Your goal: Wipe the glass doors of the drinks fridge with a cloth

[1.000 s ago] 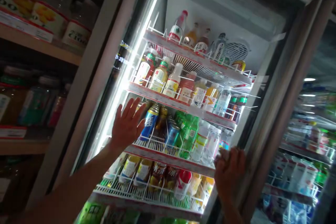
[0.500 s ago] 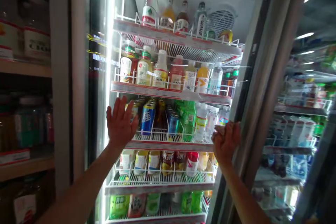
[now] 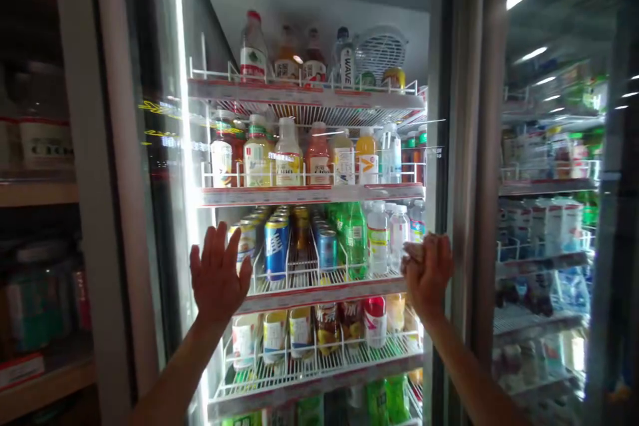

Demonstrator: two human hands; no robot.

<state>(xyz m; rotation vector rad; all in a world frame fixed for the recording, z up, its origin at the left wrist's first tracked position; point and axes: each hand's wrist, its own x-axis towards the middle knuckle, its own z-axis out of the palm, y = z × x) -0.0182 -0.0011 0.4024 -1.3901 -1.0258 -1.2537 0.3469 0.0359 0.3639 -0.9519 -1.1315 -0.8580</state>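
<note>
Dim wooden shelving point(image 3: 37, 194) is being shown to the left of the lit cooler point(image 3: 309, 3), while a second cooler point(image 3: 544, 213) is being shown to its right. Lights are being reflected across the front of the lit cooler, so glass point(image 3: 298, 60) is evidently being placed between the hands and the drinks.

From the head camera, both hands are being seen raised before the lit cooler. Toward its left side, the left hand point(image 3: 217, 273) is being held upright, fingers spread and nothing gripped; whether the glass is being touched by it cannot be told. Toward the lit cooler's right side, a pale crumpled wad point(image 3: 415, 253) is being held by the right hand point(image 3: 432, 276), the grip being narrow around it. What the wad is made of cannot be told.

Inside the lit cooler, a blue can point(image 3: 276, 249) and a green bottle point(image 3: 355, 239) are being displayed on the third shelf from the top, neither being touched.

As a judgement, work at the glass is being carried on with the wad; no finished stretch is being shown apart from an unfinished one, so what is left cannot be told.
</note>
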